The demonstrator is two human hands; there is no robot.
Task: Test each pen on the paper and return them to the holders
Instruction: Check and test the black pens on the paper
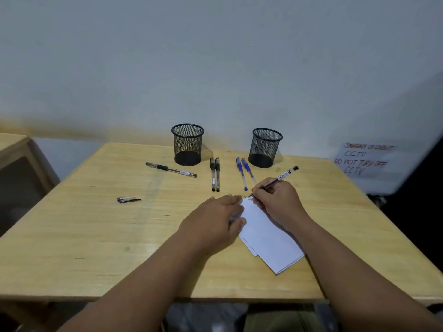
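My right hand grips an uncapped black pen with its tip on the far corner of the white paper. My left hand lies flat with its fingers pressing the paper's left edge. A loose pen cap lies on the table to the left. A black pen lies alone at the back left. Two black pens lie side by side in the middle, two blue pens to their right. Two black mesh holders, the left one and the right one, stand empty at the back.
The wooden table stands against a pale wall. A handwritten CCTV notice is on the wall at the right. Another piece of wooden furniture stands to the left.
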